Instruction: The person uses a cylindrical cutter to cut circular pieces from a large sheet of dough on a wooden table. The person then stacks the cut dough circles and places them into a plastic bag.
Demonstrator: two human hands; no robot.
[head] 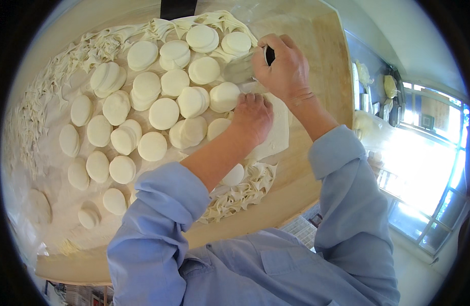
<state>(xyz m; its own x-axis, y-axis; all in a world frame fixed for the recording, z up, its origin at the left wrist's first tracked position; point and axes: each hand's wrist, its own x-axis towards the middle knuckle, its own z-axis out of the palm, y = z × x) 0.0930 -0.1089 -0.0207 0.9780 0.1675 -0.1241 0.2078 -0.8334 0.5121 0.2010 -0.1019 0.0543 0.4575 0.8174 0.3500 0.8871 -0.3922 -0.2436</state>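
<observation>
My right hand grips the handle of a broad metal blade, a cleaver or a dough scraper. The blade lies low over the dough at the right of the dough rounds. Just below it, my left hand rests with bent fingers on a flat sheet of dough, its fingertips beside a stack of dough rounds. What lies under those fingers is hidden. Partly behind my left forearm is another pale dough round. Many more rounds, some overlapping in stacks, spread to the left, such as one round near the middle.
The wooden worktop has a raised front edge. Torn dough trimmings line its far left side, with more dough scraps near me. Clear plastic sheeting lies at the left. A shelf and a bright window stand to the right.
</observation>
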